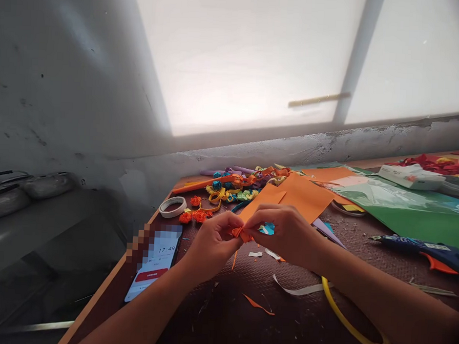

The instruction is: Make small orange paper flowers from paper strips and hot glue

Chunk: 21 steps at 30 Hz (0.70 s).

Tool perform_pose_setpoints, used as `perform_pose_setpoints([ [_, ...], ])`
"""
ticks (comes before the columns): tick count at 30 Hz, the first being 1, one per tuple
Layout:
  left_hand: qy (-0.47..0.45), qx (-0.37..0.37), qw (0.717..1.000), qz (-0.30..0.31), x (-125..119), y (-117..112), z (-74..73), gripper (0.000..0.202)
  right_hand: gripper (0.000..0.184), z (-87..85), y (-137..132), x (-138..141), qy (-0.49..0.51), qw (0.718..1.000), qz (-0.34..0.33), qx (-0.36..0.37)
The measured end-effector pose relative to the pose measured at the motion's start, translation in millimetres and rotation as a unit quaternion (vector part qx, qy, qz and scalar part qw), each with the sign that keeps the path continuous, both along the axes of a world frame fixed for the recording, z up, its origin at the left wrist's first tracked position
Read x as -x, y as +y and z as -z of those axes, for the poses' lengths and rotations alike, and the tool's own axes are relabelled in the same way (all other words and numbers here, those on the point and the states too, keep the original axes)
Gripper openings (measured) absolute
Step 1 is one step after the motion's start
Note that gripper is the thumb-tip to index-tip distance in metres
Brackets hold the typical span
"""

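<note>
My left hand (212, 243) and my right hand (286, 234) meet above the brown table (222, 315), fingertips pinched together on a small folded orange paper piece (241, 233). A thin orange strip hangs down from it. Just beyond my hands lie orange paper sheets (293, 193). Small orange paper rosettes (194, 211) sit to the left of my hands, beside a pile of coloured paper curls (234, 185).
A phone (153, 265) with a lit screen lies at the table's left edge, a white tape roll (173, 206) beyond it. A blue glue gun (421, 250) and green sheets (415, 217) lie right. A yellow ring (354, 330) and paper scraps lie under my right forearm.
</note>
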State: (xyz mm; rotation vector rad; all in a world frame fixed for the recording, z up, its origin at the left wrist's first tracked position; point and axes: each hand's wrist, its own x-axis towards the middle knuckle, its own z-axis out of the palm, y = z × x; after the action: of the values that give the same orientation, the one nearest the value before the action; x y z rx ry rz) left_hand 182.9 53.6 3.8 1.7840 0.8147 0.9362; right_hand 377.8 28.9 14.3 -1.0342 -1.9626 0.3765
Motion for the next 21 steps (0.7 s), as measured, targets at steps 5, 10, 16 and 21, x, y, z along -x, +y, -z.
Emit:
perform_pose_setpoints([
  [5, -0.032, 0.034, 0.999, 0.004, -4.4, -1.9, -0.4, 0.025, 0.011, 4.9, 0.2, -0.2, -0.072, 0.989, -0.012, -0.13],
  [10, -0.037, 0.041, 0.998, 0.0, -4.6, -0.6, 3.6, 0.027, 0.012, 6.4, 0.2, 3.7, -0.094, 0.985, 0.002, -0.142],
  [16, 0.047, -0.023, 0.998, -0.038, -5.7, -2.4, 4.7, 0.022, 0.007, 4.4, -2.7, 10.9, -0.126, 0.987, 0.099, -0.034],
  [21, 0.056, -0.037, 0.997, -0.032, -6.7, -3.9, 3.2, 0.017, 0.011, 5.3, -4.9, 9.9, -0.136, 0.985, 0.088, -0.064],
])
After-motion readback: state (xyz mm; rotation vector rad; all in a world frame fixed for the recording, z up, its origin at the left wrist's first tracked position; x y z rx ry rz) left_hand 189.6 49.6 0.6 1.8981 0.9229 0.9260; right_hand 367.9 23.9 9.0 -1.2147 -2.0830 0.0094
